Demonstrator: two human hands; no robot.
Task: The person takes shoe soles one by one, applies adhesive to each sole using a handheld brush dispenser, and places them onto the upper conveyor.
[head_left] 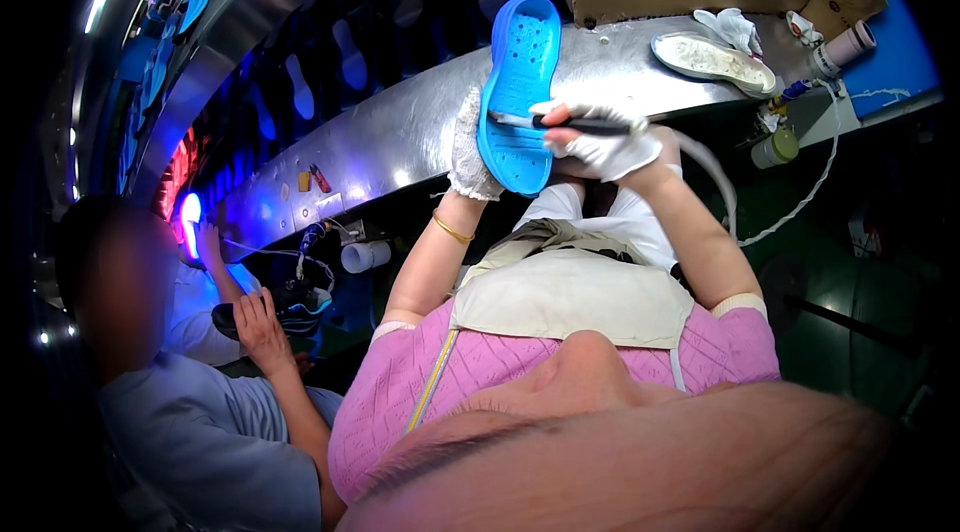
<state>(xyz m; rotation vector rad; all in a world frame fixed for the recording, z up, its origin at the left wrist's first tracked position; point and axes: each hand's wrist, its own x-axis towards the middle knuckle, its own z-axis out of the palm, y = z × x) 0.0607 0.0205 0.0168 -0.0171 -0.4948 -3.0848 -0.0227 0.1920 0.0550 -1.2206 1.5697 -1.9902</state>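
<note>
The blue sole (527, 37) is held up in front of the person, its far end over the bench (400, 137) and its near end above the lap; whether it touches the metal, I cannot tell. The gloved left hand (468, 152) has its grip closed on the sole's left edge; how the fingers lie underneath is hidden. The gloved right hand (612, 144) has its grip closed round the dark handle of a thin tool (590, 125), whose tip reaches across the sole's inner face.

The main risk looks to be the left hand: it seems to hold one side only, so a hard push from the tool could twist the sole or tip it toward the lap. If the tip overran the left edge, it could catch the glove there. A pale tube (715, 167) loops behind the right wrist; if it snagged, it might tug at the stroke, though I cannot make out whether it joins the tool. A wide swing to the right could also knock the white shoe (712, 62) lying near the bench's edge
</note>
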